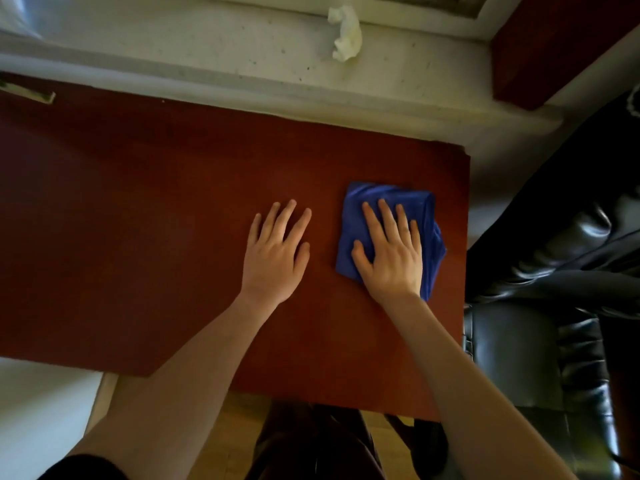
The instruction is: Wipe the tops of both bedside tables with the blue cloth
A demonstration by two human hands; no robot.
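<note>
A folded blue cloth (pixel 408 206) lies on the reddish-brown top of a bedside table (pixel 138 220), near its right edge. My right hand (pixel 389 251) presses flat on the cloth with fingers spread, covering its lower middle. My left hand (pixel 277 251) rests flat on the bare wood just left of the cloth, fingers apart, holding nothing. Only this one table top is in view.
A white window ledge (pixel 207 46) runs behind the table, with a crumpled white tissue (pixel 346 32) on it. A black leather chair (pixel 554 306) stands close against the table's right side. White bedding (pixel 38 410) shows at lower left, and wooden floor (pixel 239 427) below the front edge.
</note>
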